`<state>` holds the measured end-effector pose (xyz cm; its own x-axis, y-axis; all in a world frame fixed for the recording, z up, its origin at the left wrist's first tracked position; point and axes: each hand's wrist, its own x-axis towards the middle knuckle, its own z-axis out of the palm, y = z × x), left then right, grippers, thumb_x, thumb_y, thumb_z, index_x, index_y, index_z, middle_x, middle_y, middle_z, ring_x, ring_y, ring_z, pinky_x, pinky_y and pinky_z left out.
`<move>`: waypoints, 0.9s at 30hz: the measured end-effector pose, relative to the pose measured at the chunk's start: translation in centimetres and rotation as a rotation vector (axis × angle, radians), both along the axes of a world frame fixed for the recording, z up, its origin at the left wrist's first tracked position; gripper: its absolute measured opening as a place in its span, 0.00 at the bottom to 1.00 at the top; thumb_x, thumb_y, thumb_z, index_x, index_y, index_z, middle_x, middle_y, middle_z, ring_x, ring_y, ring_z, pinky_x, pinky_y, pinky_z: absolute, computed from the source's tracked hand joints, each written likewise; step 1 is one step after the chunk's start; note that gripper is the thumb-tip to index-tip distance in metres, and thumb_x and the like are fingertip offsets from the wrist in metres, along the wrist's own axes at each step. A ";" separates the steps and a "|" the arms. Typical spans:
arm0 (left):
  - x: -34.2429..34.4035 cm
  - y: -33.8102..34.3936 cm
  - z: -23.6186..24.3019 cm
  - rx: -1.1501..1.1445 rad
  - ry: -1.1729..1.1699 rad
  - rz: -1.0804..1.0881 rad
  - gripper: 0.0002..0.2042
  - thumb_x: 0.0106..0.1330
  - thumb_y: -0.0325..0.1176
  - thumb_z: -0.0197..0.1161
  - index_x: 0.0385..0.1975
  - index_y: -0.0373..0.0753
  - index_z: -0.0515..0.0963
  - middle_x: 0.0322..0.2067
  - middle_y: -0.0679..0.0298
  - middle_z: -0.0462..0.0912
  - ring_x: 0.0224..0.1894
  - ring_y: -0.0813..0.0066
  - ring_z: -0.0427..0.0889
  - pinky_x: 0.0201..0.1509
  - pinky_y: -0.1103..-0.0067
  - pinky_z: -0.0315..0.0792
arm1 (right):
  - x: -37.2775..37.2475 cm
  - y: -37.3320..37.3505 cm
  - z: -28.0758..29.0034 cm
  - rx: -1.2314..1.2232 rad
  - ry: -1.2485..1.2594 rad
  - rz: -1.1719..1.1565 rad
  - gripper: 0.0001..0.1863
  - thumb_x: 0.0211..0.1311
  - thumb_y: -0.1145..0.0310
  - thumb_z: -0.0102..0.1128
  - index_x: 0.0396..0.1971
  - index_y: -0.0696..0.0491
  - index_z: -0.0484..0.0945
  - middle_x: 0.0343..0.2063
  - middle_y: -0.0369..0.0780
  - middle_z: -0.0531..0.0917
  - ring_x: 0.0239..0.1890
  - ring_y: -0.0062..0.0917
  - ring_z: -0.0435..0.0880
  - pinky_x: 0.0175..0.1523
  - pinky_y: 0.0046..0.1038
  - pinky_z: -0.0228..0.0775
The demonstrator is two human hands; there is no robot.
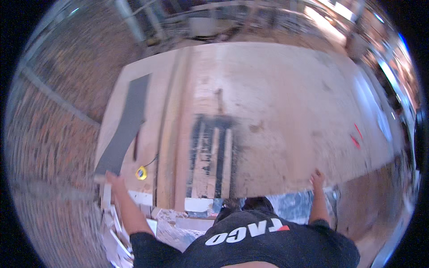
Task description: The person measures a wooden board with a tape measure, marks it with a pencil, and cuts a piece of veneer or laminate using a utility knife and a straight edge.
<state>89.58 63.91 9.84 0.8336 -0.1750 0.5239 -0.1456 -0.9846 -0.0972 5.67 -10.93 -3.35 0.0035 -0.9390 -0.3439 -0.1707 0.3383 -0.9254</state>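
Note:
My left hand (115, 178) is at the near left corner of the large wooden board, by the lower end of a long dark grey strip (126, 120) with a curved edge. Its fingers are blurred, so whether they grip the strip or the board edge is unclear. Over the board's near edge, further right, my right hand (317, 177) has its fingers curled; what they hold, if anything, is too small to make out. A yellow tape measure (141, 173) lies beside the strip, below a thin dark tool (136, 145).
The broad board (286, 98) carries a long wooden batten (169, 134), a dark stencilled patch with pale slats (215, 156) and a small red item (355, 141). A brick wall (53, 129) stands left. Offcuts (117, 228) are piled below the near left corner.

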 end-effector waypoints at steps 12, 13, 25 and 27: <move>-21.9 -9.7 -5.3 -0.724 0.104 -0.096 0.39 0.54 0.47 0.72 0.62 0.29 0.68 0.60 0.48 0.76 0.62 0.49 0.74 0.67 0.59 0.67 | -6.0 14.7 9.3 -0.340 0.957 0.038 0.19 0.47 0.63 0.72 0.42 0.50 0.88 0.38 0.47 0.87 0.40 0.37 0.87 0.48 0.38 0.78; -23.6 -12.0 -5.2 -0.740 0.118 -0.139 0.38 0.54 0.46 0.72 0.62 0.29 0.68 0.59 0.48 0.76 0.61 0.49 0.74 0.67 0.59 0.68 | -7.4 15.0 9.0 -0.284 0.942 -0.008 0.18 0.47 0.62 0.72 0.41 0.50 0.88 0.36 0.47 0.87 0.39 0.36 0.87 0.48 0.38 0.78; -44.0 -32.2 -4.2 -0.743 0.146 -0.363 0.30 0.54 0.41 0.71 0.54 0.28 0.73 0.52 0.50 0.80 0.55 0.54 0.77 0.60 0.61 0.71 | -32.3 -5.3 7.8 -0.057 0.268 -0.534 0.09 0.55 0.64 0.66 0.21 0.51 0.78 0.17 0.34 0.77 0.18 0.21 0.75 0.19 0.27 0.63; -47.6 -35.4 -4.1 -0.718 0.116 -0.345 0.29 0.54 0.40 0.70 0.52 0.28 0.74 0.51 0.51 0.80 0.54 0.55 0.78 0.59 0.61 0.72 | -35.6 -13.7 11.0 -0.108 0.120 -0.620 0.08 0.57 0.64 0.65 0.24 0.51 0.79 0.20 0.35 0.79 0.19 0.22 0.76 0.20 0.29 0.65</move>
